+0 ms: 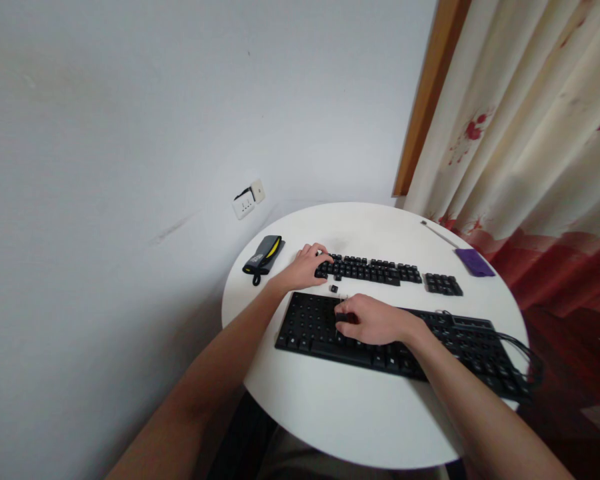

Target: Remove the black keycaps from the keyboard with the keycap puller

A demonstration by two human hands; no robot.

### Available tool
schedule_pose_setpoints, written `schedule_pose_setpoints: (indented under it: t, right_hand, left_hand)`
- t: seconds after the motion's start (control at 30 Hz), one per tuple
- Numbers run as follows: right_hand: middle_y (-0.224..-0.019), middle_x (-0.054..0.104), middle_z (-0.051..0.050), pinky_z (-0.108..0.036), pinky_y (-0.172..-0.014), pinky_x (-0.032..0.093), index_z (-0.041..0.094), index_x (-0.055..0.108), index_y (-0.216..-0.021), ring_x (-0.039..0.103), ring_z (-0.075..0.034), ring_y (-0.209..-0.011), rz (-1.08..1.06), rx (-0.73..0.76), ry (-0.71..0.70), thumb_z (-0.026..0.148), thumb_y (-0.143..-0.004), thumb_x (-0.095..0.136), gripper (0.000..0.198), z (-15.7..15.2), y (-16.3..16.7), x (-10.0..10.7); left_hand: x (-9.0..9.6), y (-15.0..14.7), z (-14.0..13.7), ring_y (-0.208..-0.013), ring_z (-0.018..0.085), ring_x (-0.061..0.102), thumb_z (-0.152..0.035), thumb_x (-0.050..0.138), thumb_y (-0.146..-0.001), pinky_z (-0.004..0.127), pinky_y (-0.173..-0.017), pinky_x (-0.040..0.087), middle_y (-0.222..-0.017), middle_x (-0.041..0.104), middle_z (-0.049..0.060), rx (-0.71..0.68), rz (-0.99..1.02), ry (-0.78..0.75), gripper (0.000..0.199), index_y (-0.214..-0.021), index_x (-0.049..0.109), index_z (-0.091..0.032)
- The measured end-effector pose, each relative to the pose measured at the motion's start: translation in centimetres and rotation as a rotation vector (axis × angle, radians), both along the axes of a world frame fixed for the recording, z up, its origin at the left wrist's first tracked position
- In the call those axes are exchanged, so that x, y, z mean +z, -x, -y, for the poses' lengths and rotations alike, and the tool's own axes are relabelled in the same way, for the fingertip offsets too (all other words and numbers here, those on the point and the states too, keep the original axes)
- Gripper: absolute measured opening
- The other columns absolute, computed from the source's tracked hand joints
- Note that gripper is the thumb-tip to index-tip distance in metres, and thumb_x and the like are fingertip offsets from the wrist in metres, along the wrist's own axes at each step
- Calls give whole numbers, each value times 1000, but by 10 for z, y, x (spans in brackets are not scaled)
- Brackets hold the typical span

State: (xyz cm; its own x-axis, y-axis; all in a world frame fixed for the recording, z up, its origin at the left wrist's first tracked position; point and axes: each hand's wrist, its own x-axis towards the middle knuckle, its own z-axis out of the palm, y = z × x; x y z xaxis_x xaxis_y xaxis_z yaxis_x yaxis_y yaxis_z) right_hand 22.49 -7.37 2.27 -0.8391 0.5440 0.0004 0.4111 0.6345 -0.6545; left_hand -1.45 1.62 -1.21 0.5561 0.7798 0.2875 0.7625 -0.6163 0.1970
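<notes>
A black keyboard lies across the near side of a round white table. My right hand rests on its left-middle part, with thumb and fingers pinched on a black keycap. Loose black keycaps are laid out in rows behind the keyboard, with a smaller block to the right. My left hand lies curled at the left end of those rows, fingertips touching the first caps. What the fingers hold is hidden. A single keycap lies between the hands.
A grey and yellow pouch lies at the table's left edge. A purple cloth and a thin rod lie at the far right. The keyboard's cable loops off the right edge. A wall socket and a curtain stand behind.
</notes>
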Motion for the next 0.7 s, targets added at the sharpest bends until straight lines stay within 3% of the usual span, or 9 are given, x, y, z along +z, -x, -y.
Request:
schedule_pose_setpoints:
  t: [0.3, 0.5, 0.7]
  right_hand:
    - [-56, 42, 6, -25, -53, 25, 18, 44, -64, 36, -8, -53, -9, 4, -9, 17, -84, 54, 22, -1, -1, -1]
    - [-55, 39, 7, -25, -52, 23, 18, 42, -64, 34, -8, -52, 4, 14, -17, 18, -85, 53, 24, 0, -1, 0]
    - [-55, 38, 7, -25, -52, 23, 18, 42, -64, 34, -8, -52, -1, 12, -17, 18, -85, 53, 24, -1, 0, -2]
  left_hand:
    - [6, -4, 5, -114, 28, 43, -31, 76, -75, 45, -104, 36, -126, 47, 7, -27, 40, -9, 47, -120, 60, -28]
    - [16, -14, 15, -117, 26, 42, -41, 75, -79, 41, -106, 34, -121, 50, 6, -250, 40, 66, 20, -93, 72, -26]
    - [10, -14, 13, -114, 26, 44, -36, 76, -79, 41, -104, 35, -118, 52, 6, -269, 8, 72, 13, -86, 75, -26]
